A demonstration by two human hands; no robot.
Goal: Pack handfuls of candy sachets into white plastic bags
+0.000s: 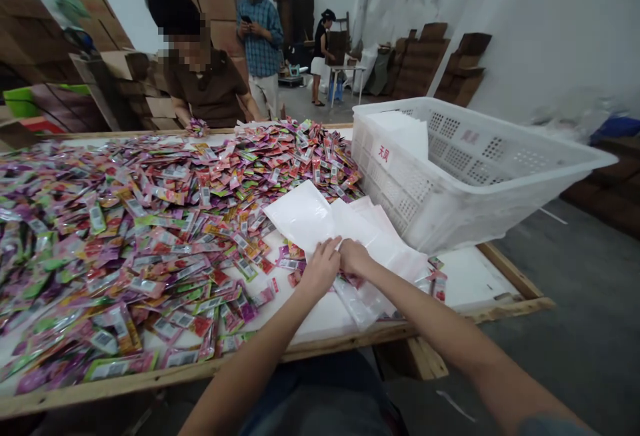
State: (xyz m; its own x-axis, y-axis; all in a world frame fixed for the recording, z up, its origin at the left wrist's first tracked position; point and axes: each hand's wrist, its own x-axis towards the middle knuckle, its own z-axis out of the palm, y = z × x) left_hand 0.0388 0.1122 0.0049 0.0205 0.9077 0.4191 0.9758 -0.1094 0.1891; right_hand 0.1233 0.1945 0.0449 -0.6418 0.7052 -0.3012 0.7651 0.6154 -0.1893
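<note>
My left hand (323,268) is closed on the near edge of a white plastic bag (302,215), which lies tilted toward the heap of small packets. Right beside it, my right hand (354,260) is curled against the bag's near end; its fingertips are hidden, so I cannot make out what they grip. More white bags (387,229) lie loosely piled under and beyond my right wrist. A clear plastic piece (363,306) hangs toward the table's front edge. Colourful small snack packets (175,223) cover the left and middle of the table.
A white perforated basket (430,216) holding white sheets or bags (400,131) stands at the table's right. Wooden strips (515,308) edge the table. Across it, a co-worker (200,83) holds packets; another person (260,36) stands behind. Cardboard boxes (415,66) line the walls.
</note>
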